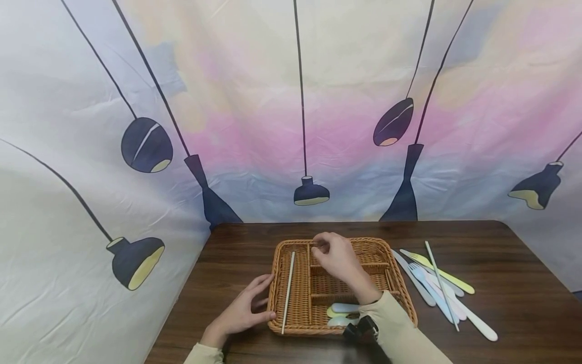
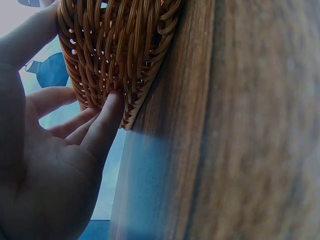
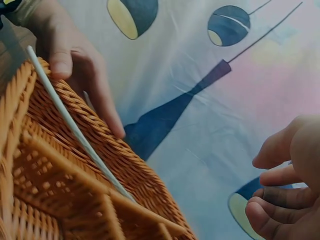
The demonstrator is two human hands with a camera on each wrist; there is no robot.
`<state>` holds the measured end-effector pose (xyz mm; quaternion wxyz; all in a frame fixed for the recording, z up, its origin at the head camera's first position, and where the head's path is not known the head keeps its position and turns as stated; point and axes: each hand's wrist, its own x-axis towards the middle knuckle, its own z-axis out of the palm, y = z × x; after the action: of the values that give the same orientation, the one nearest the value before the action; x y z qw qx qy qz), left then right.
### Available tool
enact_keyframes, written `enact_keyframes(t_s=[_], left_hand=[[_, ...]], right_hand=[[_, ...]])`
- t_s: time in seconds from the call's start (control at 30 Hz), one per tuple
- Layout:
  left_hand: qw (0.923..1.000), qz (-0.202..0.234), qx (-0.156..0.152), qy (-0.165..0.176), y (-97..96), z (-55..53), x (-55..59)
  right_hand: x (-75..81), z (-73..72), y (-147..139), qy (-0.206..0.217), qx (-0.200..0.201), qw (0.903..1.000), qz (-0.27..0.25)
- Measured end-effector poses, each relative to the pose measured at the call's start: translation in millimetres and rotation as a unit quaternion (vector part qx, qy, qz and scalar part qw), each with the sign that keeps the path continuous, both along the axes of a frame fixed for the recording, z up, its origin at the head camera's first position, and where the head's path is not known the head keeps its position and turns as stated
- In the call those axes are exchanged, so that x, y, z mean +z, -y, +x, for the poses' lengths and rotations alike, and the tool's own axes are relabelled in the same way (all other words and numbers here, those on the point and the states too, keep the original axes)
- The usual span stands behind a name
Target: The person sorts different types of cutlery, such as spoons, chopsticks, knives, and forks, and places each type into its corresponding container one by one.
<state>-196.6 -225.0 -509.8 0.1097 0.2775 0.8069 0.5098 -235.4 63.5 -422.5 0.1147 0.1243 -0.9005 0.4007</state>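
Observation:
A brown wicker basket (image 1: 310,283) with several compartments stands on the table. In its long left compartment lies a thin pale straw-like stick (image 1: 288,290), which leans up past the rim in the right wrist view. My left hand (image 1: 249,308) rests against the basket's left side, its fairly straight fingertips touching the weave (image 2: 115,50). Over the basket's far middle, above the divider, hovers my right hand (image 1: 337,255). Its fingers (image 3: 280,197) are loosely bent and hold nothing. Several spoons (image 1: 338,321) lie in the near right compartment, partly hidden by my right sleeve.
Right of the basket, plastic knives and forks lie in a loose pile, among them a yellow fork (image 1: 438,268) and a blue fork (image 1: 432,290). Another thin stick (image 1: 441,283) crosses over them. A cloth printed with lamps (image 1: 273,126) hangs behind the wooden table (image 1: 245,253).

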Motion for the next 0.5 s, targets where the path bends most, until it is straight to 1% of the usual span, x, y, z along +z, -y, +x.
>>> enact_keyframes(t_s=[0.2,0.37,0.5], left_hand=[[1.0000,-0.004,0.003,-0.008,1.1,0.5,-1.0],[0.9998,-0.002,-0.004,-0.017,0.8,-0.3,-1.2],[0.9999,0.000,-0.005,-0.011,-0.3,-0.6,-0.5]], right_hand=[[6.3,0.2,-16.4,-0.009,-0.012,0.9999,0.000],[10.7,1.8,-30.3,-0.015,-0.026,0.9995,0.003],[12.5,1.4,-44.0,-0.015,-0.038,0.9991,0.006]])
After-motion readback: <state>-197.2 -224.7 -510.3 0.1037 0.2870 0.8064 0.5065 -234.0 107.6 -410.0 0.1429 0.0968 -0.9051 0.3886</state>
